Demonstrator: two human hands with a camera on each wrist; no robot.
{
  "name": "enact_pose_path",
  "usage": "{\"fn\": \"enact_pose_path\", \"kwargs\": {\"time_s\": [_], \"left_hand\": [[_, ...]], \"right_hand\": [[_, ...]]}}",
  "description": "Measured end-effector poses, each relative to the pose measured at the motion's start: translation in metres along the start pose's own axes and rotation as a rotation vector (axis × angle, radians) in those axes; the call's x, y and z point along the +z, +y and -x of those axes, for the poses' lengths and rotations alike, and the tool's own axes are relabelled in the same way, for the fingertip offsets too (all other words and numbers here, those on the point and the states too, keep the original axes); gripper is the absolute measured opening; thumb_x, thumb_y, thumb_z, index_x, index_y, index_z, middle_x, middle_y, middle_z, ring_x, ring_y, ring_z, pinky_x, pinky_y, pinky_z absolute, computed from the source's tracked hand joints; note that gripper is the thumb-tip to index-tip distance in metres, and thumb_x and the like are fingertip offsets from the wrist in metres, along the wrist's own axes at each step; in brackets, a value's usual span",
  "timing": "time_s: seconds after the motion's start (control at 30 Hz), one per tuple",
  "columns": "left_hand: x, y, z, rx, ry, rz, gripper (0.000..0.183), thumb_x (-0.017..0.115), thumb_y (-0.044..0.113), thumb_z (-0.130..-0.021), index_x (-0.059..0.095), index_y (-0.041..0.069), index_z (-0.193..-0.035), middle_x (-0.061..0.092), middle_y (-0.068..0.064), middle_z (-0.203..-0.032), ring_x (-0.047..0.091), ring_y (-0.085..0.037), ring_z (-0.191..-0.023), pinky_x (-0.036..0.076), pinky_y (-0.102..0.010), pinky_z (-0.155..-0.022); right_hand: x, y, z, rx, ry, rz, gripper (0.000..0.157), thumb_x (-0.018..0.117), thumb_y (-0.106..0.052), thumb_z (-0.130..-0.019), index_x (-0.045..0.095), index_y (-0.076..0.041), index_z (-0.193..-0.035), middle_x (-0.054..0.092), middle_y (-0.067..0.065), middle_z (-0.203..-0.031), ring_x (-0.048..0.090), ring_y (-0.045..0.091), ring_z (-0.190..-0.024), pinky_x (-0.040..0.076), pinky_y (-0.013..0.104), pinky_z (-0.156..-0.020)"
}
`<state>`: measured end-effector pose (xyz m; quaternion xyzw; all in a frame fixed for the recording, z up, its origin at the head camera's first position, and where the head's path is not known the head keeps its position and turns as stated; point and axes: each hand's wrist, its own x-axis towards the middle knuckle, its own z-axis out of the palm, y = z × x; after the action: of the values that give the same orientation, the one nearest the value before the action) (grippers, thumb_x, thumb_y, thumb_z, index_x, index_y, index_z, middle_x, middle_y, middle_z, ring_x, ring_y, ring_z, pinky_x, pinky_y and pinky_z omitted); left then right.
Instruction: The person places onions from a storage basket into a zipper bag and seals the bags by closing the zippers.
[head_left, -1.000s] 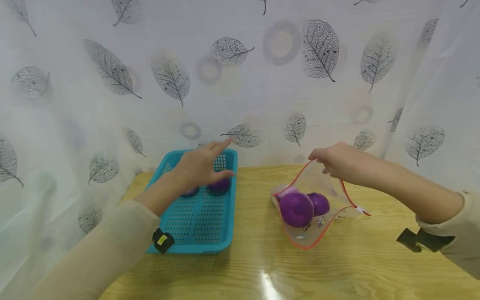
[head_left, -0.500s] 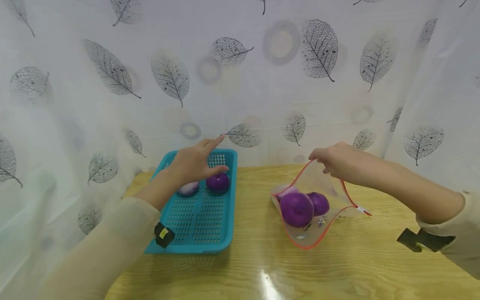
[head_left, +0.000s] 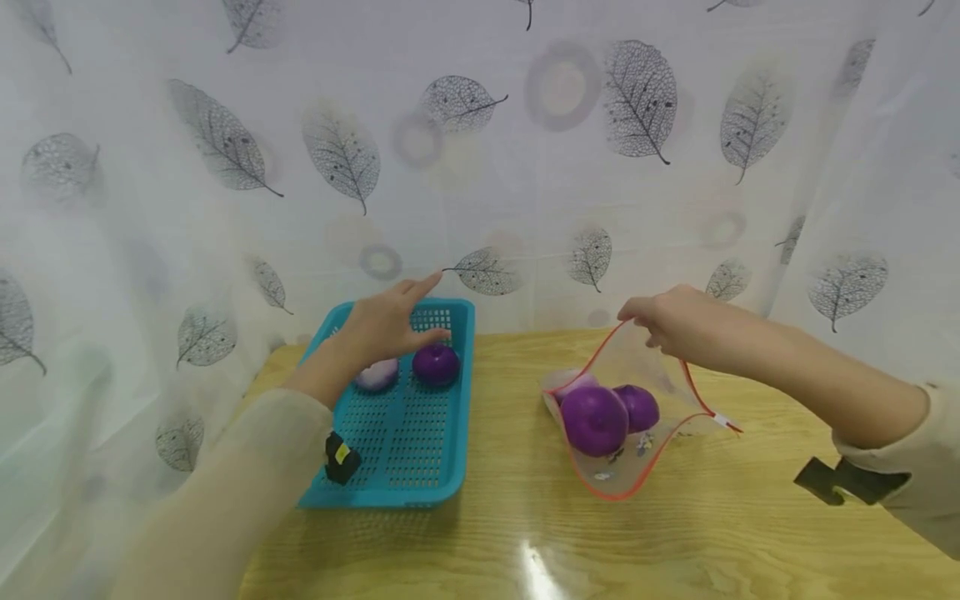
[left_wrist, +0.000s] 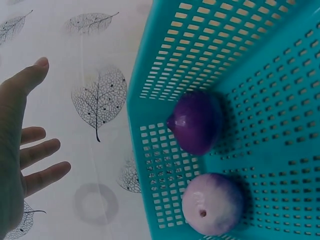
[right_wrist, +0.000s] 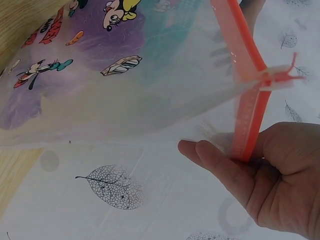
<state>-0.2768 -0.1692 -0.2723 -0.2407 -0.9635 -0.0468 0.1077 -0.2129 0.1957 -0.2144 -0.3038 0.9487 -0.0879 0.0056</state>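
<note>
My left hand (head_left: 382, 325) hovers over the back of the blue plastic basket (head_left: 457, 417), fingers spread and holding nothing. Below it in the basket lie a dark purple onion (head_left: 436, 365) and a paler, whitish-purple onion (head_left: 377, 376). The left wrist view shows the dark onion (left_wrist: 196, 122) with its pointed tip, beside the pale onion (left_wrist: 212, 204). My right hand (head_left: 675, 321) pinches the red zip edge of a clear plastic bag (head_left: 626, 487), keeping its mouth spread. Inside the bag sit several purple onions (head_left: 595, 421). In the right wrist view my fingers (right_wrist: 227, 172) grip the red strip.
Basket and bag stand apart on a wooden table (head_left: 510, 467). A white curtain (head_left: 480, 183) printed with leaves hangs along the table's back edge. The bag's red zip ends in a white slider (head_left: 722, 419) on its right side.
My left hand has moved slightly left and back over the basket, uncovering both onions in it. My right hand and the bag have stayed in place.
</note>
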Motion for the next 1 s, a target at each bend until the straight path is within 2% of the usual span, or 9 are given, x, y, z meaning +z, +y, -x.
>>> {"fn": "enact_pose_path", "kwargs": {"time_s": [0.17, 0.57, 0.63, 0.7, 0.77, 0.87, 1.0], "left_hand": [[0.007, -0.006, -0.004, -0.01, -0.029, 0.004, 0.087, 0.058, 0.062, -0.083, 0.021, 0.022, -0.152, 0.045, -0.015, -0.141, 0.046, -0.017, -0.049, 0.034, -0.026, -0.038], [0.02, -0.024, -0.008, -0.068, -0.079, -0.009, 0.087, 0.056, 0.063, -0.084, 0.02, 0.02, -0.152, 0.042, -0.017, -0.143, 0.052, -0.021, -0.053, 0.039, -0.027, -0.04], [0.021, -0.026, -0.008, -0.087, -0.09, 0.013, 0.088, 0.056, 0.063, -0.084, 0.02, 0.02, -0.152, 0.04, -0.018, -0.145, 0.06, -0.027, -0.064, 0.046, -0.031, -0.045], [0.022, -0.029, -0.009, -0.11, -0.108, 0.038, 0.088, 0.055, 0.063, -0.084, 0.02, 0.019, -0.152, 0.036, -0.019, -0.148, 0.064, -0.035, -0.084, 0.053, -0.039, -0.056], [0.023, -0.032, -0.009, -0.138, -0.129, 0.077, 0.088, 0.055, 0.063, -0.084, 0.019, 0.019, -0.152, 0.031, -0.02, -0.15, 0.058, -0.042, -0.107, 0.054, -0.049, -0.073], [0.025, -0.035, -0.008, -0.184, -0.169, 0.135, 0.088, 0.055, 0.062, -0.085, 0.018, 0.019, -0.152, 0.025, -0.021, -0.152, 0.043, -0.046, -0.126, 0.045, -0.061, -0.091], [0.03, -0.038, -0.006, -0.227, -0.233, 0.181, 0.088, 0.056, 0.06, -0.085, 0.017, 0.02, -0.152, 0.02, -0.021, -0.154, 0.03, -0.047, -0.134, 0.031, -0.068, -0.1]], "right_hand": [[0.001, 0.002, 0.0, -0.014, 0.013, 0.006, 0.034, 0.062, 0.012, -0.08, 0.059, 0.006, -0.113, 0.069, 0.021, -0.095, 0.068, 0.027, -0.079, 0.057, 0.039, -0.068], [0.001, 0.002, -0.001, -0.009, 0.011, -0.001, 0.033, 0.062, 0.01, -0.081, 0.06, 0.004, -0.114, 0.069, 0.021, -0.098, 0.069, 0.027, -0.08, 0.057, 0.039, -0.07], [0.001, 0.002, -0.001, -0.009, 0.017, 0.001, 0.032, 0.063, 0.008, -0.082, 0.06, 0.004, -0.113, 0.069, 0.021, -0.099, 0.068, 0.028, -0.082, 0.057, 0.04, -0.071], [0.001, 0.002, -0.001, -0.008, 0.02, 0.006, 0.031, 0.063, 0.006, -0.082, 0.061, 0.003, -0.113, 0.069, 0.021, -0.099, 0.068, 0.03, -0.083, 0.056, 0.041, -0.072], [0.001, 0.002, -0.001, 0.002, 0.017, 0.006, 0.03, 0.063, 0.004, -0.083, 0.061, 0.003, -0.113, 0.069, 0.021, -0.1, 0.068, 0.03, -0.085, 0.056, 0.042, -0.073], [0.001, 0.001, -0.001, 0.013, 0.008, 0.004, 0.029, 0.061, 0.004, -0.085, 0.061, 0.003, -0.114, 0.068, 0.021, -0.1, 0.068, 0.029, -0.084, 0.056, 0.043, -0.074], [0.002, 0.001, 0.0, 0.008, 0.01, 0.003, 0.028, 0.06, 0.005, -0.085, 0.061, 0.004, -0.113, 0.068, 0.022, -0.1, 0.069, 0.028, -0.082, 0.056, 0.043, -0.073]]}}
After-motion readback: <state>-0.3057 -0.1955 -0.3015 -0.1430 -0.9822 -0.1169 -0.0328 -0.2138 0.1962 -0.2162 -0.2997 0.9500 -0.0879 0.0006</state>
